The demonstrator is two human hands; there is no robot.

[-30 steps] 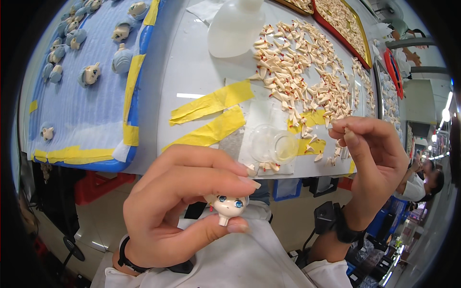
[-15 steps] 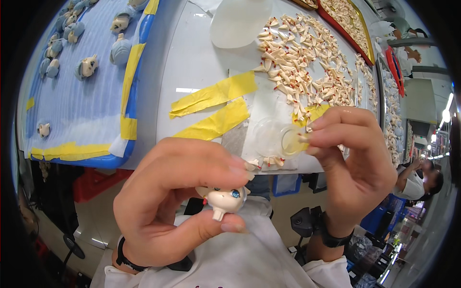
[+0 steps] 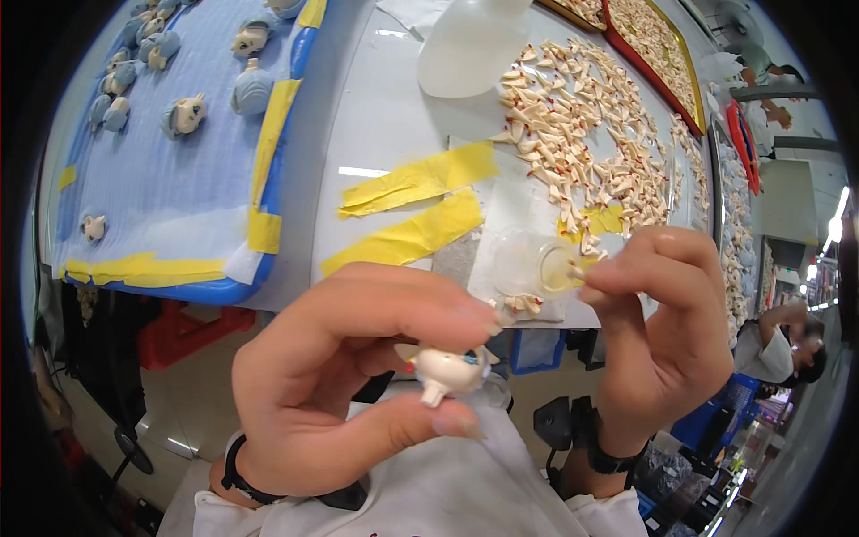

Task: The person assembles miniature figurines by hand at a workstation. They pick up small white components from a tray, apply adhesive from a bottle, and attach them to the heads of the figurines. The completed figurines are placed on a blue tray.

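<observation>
Between the thumb and fingers of my left hand is a small cream doll's head with painted blue eyes, a stubby neck peg pointing down and a red spot on its left side. My right hand is pinched around a tiny cream pointed piece, mostly hidden by the fingertips, at the rim of a small clear cup. A few cream pieces with red ends lie beside the cup. Farther back spreads a large heap of the same pieces.
A blue tray edged with yellow tape holds several blue-haired heads at the left. A translucent bottle stands at the back. Yellow tape strips cross the table, and a red-rimmed tray of pieces lies far right. Another person is at right.
The view has shifted, so the table things sit farther right. My left hand still holds the head, tilted slightly differently. The right fingertips remain at the cup's rim with the small piece.
</observation>
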